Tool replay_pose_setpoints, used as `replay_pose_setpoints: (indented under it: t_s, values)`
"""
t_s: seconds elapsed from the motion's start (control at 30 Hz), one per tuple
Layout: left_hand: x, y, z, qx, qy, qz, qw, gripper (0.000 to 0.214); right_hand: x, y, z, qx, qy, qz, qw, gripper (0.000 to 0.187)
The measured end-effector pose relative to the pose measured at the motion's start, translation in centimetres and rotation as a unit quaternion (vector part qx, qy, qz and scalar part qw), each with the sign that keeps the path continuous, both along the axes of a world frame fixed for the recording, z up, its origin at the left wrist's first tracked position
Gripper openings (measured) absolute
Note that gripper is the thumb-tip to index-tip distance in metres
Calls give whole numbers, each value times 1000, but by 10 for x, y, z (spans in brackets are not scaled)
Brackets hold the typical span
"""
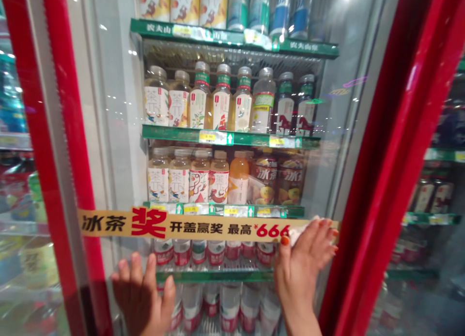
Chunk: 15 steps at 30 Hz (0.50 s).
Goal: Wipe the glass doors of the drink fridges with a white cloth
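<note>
The right hand (303,273) is pressed to the glass door (112,132) of a drinks fridge, its fingers (317,234) curled narrow around a crumpled white cloth (298,233) (tissue can't be ruled out). The cloth is held against the door at the right end of a tan printed sticker strip (163,224), which runs across the glass at about mid-height. The left hand (140,297) is laid on the same door below the strip, fingers spread wide, nothing held.

A red door frame (385,157) is seen to the right of the glass, and a matching red frame (65,132) to its left. Behind the door, green shelf rails (232,138) are seen, with yellow price tags (212,137) on them. Rows of tea bottles (218,103) stand on the shelves, with an orange drink bottle (239,178) one shelf lower. White-labelled bottles (228,307) sit at the bottom, just behind the hands. Further shelved drinks (432,195) are seen through the next door along, off to the right.
</note>
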<state>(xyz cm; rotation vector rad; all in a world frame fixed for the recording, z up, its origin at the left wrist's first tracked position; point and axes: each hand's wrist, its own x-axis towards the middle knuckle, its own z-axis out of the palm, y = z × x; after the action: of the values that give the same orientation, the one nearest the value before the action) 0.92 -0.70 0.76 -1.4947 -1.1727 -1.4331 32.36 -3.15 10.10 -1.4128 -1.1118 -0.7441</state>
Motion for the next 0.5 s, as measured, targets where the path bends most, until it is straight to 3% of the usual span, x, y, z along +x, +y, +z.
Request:
replay_pose_setpoints:
  t_s: [0.07, 0.13, 0.2, 0.27, 0.33, 0.4, 0.5]
  values:
    - [-1, 1, -3, -25, -38, -20, 999, 93, -24, 0, -1, -3, -59, 0, 998, 80]
    - [1, 0, -4, -46, -80, -40, 995, 91, -42, -2, -21, -2, -172, 6, 985, 82]
    - [5, -2, -4, -49, -96, -42, 993, 90, -37, -6, -47, 9, -235, 6, 972, 83]
    - [9, -4, -1, -28, -67, -26, 997, 90, -11, -8, -61, 16, -180, -6, 983, 83]
    - [11, -5, 2, -7, -29, -2, 1000, 90, 16, -6, -53, 5, -49, -11, 999, 81]
    - [12, -6, 5, 2, -8, 15, 1000, 90, 21, -2, -27, -2, 44, 3, 999, 80]
    - [12, -9, 7, -2, -1, 10, 1000, 90, -28, -1, 11, 2, 3, 29, 1000, 80]
